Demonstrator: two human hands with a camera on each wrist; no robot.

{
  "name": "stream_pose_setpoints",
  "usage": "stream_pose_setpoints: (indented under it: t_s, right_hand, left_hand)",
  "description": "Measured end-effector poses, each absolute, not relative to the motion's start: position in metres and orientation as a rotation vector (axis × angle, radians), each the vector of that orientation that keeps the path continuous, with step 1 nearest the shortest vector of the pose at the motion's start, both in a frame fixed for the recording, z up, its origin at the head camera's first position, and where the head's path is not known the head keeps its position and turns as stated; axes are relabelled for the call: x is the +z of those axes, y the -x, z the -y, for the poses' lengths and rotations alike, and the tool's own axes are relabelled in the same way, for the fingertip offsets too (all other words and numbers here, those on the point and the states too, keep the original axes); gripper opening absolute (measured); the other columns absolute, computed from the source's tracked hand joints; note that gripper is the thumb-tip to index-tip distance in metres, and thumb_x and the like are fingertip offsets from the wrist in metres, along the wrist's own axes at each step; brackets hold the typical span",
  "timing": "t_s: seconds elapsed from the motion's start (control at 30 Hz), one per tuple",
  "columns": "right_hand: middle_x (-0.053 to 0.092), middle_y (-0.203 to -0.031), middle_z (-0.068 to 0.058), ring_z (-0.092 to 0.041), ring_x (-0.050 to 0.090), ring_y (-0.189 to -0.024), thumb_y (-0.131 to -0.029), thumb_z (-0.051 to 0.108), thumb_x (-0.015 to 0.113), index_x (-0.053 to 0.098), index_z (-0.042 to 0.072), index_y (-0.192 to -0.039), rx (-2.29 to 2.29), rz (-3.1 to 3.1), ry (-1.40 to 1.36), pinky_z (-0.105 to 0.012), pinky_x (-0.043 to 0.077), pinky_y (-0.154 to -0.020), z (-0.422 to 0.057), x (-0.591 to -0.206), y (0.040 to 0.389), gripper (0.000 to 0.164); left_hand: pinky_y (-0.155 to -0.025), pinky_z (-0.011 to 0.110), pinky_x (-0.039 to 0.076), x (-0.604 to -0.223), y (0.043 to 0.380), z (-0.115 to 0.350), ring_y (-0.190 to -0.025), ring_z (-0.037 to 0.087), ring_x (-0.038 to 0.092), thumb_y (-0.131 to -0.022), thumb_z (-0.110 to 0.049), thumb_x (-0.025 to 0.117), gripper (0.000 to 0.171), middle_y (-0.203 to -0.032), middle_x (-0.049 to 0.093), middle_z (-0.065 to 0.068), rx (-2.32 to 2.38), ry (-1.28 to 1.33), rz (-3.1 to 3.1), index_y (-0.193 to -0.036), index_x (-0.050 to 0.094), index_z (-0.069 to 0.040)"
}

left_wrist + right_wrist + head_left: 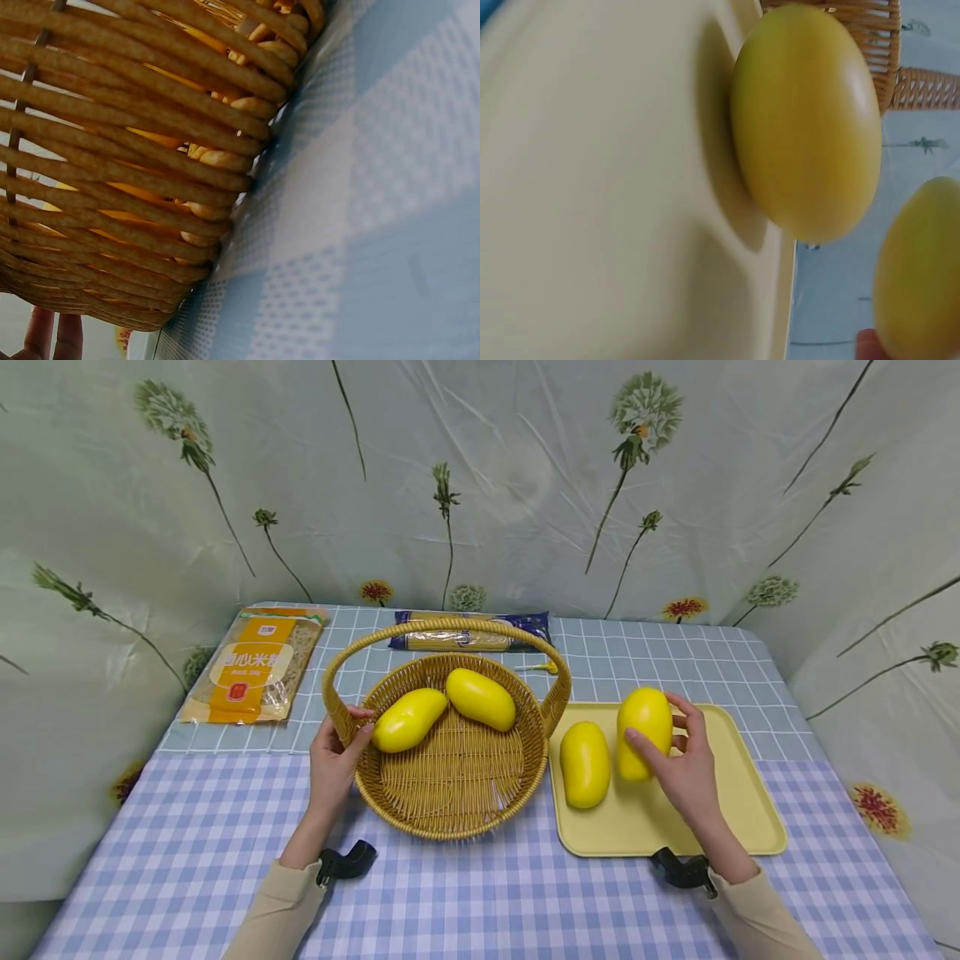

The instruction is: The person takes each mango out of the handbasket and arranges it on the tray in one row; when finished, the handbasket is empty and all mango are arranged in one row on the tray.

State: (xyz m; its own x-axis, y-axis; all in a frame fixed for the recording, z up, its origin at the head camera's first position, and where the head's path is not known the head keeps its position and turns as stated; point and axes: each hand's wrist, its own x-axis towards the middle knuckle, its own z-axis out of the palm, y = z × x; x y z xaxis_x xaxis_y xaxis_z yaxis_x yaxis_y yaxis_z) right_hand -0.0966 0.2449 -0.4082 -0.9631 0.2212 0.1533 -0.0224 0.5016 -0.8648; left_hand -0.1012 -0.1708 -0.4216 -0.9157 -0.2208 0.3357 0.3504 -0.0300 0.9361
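Observation:
My left hand (337, 754) grips the left rim of a round wicker basket (450, 822) near the foot of its tall handle. Inside the basket lie two yellow mangoes, one at the left (408, 720) and one at the back (481, 699). My right hand (686, 766) holds another mango (645, 732) between thumb and fingers, raised over a pale yellow tray (720, 810). One more mango (585, 764) rests on the tray's left side. In the right wrist view the held mango (922, 270) shows at the lower right, clear of the tray floor.
An orange-labelled food packet (251, 667) lies at the back left. Behind the basket is a blue packet of noodles (471, 632), with a small yellow-ended utensil (542, 667) nearby. A checked cloth (465, 902) covers the table, and a floral curtain (517, 485) hangs behind.

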Motion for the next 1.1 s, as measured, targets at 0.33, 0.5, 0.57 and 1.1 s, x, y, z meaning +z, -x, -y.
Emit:
stream_pose_setpoints:
  t_s: [0.33,0.5,0.57,1.1]
  right_hand:
    - [0.049,-0.116,-0.023,-0.032,0.048,-0.088,-0.085,0.037,0.071,0.036,0.010,-0.143,1.259,2.747,0.159,-0.036,0.042,-0.068,-0.254,-0.412,0.102,0.072]
    - [0.052,-0.114,-0.023,-0.033,0.052,-0.087,-0.085,0.039,0.071,0.037,0.011,-0.142,1.226,2.820,0.164,-0.036,0.043,-0.065,-0.256,-0.413,0.103,0.072]
    - [0.052,-0.114,-0.023,-0.033,0.052,-0.087,-0.084,0.041,0.071,0.036,0.010,-0.142,1.222,2.851,0.164,-0.036,0.043,-0.065,-0.257,-0.414,0.103,0.073]
    - [0.049,-0.121,-0.028,-0.038,0.051,-0.101,-0.084,0.050,0.066,0.030,0.009,-0.144,1.206,3.051,0.204,-0.039,0.043,-0.071,-0.260,-0.412,0.102,0.082]
  left_hand:
    - [-0.087,0.024,0.043,-0.421,0.102,0.171,-0.101,0.017,0.057,-0.089,0.014,0.055,0.020,-0.101,0.063,0.008,-1.997,0.124,1.882,-0.108,0.048,0.018]
    - [-0.087,0.024,0.044,-0.422,0.102,0.171,-0.100,0.018,0.056,-0.088,0.015,0.054,0.020,-0.101,0.063,0.009,-1.999,0.135,1.875,-0.107,0.048,0.019]
    - [-0.087,0.024,0.043,-0.422,0.102,0.171,-0.100,0.018,0.056,-0.089,0.015,0.054,0.020,-0.101,0.063,0.009,-1.997,0.134,1.877,-0.107,0.048,0.018]
    - [-0.087,0.024,0.044,-0.422,0.101,0.171,-0.100,0.018,0.057,-0.088,0.017,0.054,0.020,-0.102,0.062,0.017,-2.001,0.135,1.871,-0.107,0.048,0.019]
